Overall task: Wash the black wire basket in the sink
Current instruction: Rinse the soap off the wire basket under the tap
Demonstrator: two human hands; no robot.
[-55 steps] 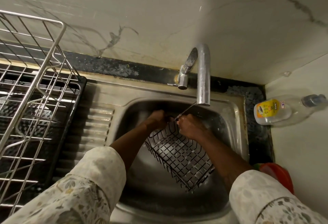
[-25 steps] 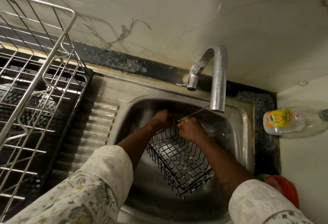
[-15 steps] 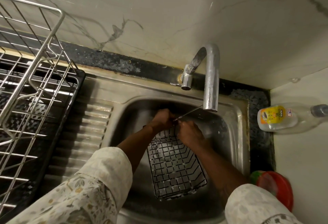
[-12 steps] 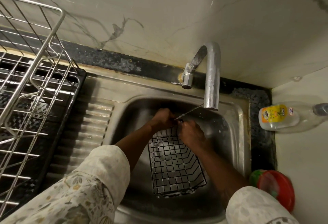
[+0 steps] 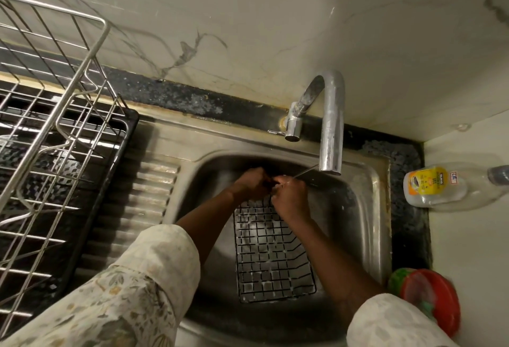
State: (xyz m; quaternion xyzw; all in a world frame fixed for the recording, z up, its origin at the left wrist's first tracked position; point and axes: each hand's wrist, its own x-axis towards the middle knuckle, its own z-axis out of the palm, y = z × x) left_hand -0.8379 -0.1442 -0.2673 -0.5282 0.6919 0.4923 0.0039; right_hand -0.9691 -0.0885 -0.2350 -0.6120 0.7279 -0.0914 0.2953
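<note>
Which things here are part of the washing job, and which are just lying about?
In use: black wire basket, sink, tap, left hand, right hand.
Lying about: steel dish rack, clear bottle, red container.

Tap spout (image 5: 332, 126) overhangs basin; dish rack (image 5: 52, 137) crowds left.

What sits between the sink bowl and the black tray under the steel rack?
Only the ribbed steel drainboard, nothing on it, spans from sink bowl to black tray, seen in the head view.

Wire basket (image 5: 271, 258) in sink (image 5: 366, 209); dish rack (image 5: 55, 115) left, bottle (image 5: 440, 188) right
</note>
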